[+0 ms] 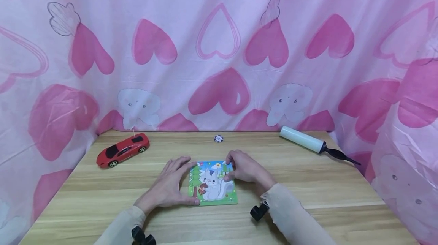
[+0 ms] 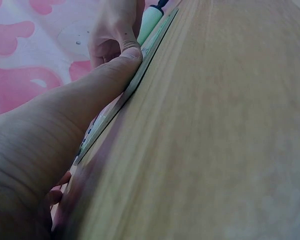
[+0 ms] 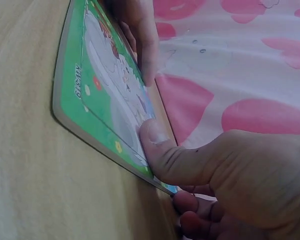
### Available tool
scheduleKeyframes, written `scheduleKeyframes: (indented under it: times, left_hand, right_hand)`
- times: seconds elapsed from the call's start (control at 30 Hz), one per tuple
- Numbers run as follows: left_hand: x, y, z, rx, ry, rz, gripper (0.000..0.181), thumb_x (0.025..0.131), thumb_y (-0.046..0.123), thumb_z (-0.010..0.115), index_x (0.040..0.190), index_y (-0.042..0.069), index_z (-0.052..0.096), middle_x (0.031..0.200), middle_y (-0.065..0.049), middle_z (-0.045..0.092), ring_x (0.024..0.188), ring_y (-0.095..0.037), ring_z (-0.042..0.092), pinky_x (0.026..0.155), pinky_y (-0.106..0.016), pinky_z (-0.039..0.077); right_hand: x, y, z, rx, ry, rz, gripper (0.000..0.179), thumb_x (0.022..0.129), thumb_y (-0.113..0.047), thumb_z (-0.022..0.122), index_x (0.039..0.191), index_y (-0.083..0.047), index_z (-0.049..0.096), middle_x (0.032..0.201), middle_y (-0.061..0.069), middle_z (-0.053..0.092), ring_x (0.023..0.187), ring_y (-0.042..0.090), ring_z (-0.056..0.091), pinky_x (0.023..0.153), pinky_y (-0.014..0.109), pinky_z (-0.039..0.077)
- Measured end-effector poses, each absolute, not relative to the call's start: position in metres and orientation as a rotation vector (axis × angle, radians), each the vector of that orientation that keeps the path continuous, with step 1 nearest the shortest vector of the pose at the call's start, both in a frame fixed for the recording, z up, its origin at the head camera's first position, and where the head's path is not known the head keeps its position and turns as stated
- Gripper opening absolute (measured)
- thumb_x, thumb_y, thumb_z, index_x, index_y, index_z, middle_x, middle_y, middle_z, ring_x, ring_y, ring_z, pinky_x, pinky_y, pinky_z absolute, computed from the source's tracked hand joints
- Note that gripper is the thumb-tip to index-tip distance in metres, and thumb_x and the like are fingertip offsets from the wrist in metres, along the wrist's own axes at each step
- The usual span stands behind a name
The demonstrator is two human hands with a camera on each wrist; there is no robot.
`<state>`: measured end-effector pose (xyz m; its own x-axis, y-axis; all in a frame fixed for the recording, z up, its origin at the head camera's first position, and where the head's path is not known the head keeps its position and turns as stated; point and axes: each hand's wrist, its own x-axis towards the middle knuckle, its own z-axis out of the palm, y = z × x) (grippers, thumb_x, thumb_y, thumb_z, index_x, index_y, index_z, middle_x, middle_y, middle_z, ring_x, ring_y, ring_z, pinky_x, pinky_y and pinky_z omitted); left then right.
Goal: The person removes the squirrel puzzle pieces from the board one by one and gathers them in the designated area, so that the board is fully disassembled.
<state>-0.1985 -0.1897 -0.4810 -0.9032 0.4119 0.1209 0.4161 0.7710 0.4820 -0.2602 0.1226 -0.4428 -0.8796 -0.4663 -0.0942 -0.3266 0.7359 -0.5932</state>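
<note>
I'm seemingly steadying the picture board (image 1: 213, 185): left hand (image 1: 170, 185) spread against it, right hand (image 1: 244, 167) pinching; next wants even grip.

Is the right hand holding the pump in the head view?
No, the right hand is at the right side of the picture board, while the pump lies apart on the table.

A thin, square, round-cornered picture board (image 1: 213, 188), printed with a pale squirrel among green and blue, lies face up between the left hand (image 1: 170, 184) and right hand (image 1: 245, 167), touching both, the right thumb over its face.
</note>
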Motion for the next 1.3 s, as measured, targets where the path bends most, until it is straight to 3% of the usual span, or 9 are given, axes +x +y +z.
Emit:
scheduleKeyframes:
  times: [0.33, 0.67, 1.3]
  left_hand:
    - [-0.198, -0.189, -0.48, -0.68, -2.956, -0.798, 0.127, 0.067, 0.091, 0.086, 0.168, 0.022, 0.05, 0.177, -0.013, 0.037, 0.165, -0.04, 0.031, 0.138, -0.07, 0.011]
    - [-0.198, -0.189, -0.481, -0.671, -2.954, -0.812, 0.128, 0.066, 0.091, 0.086, 0.168, 0.022, 0.05, 0.177, -0.013, 0.038, 0.165, -0.041, 0.031, 0.138, -0.07, 0.01]
    - [-0.198, -0.188, -0.481, -0.676, -2.948, -0.809, 0.128, 0.066, 0.091, 0.086, 0.167, 0.021, 0.051, 0.176, -0.012, 0.038, 0.165, -0.039, 0.032, 0.138, -0.07, 0.011]
  right_hand:
    - [-0.263, 0.13, -0.438, -0.629, 2.631, -0.904, 0.049, 0.083, -0.031, 0.102, 0.116, -0.015, 0.07, 0.1, 0.002, 0.064, 0.093, 0.02, 0.058, 0.079, 0.033, 0.053]
    - [-0.268, 0.134, -0.443, -0.648, 2.578, -0.947, 0.051, 0.084, -0.033, 0.101, 0.119, -0.014, 0.068, 0.09, 0.003, 0.064, 0.081, 0.017, 0.057, 0.067, 0.028, 0.047]
    - [-0.266, 0.129, -0.444, -0.564, 2.549, -0.955, 0.049, 0.087, -0.025, 0.099, 0.12, -0.012, 0.064, 0.096, 0.007, 0.062, 0.088, 0.021, 0.057, 0.075, 0.034, 0.048]
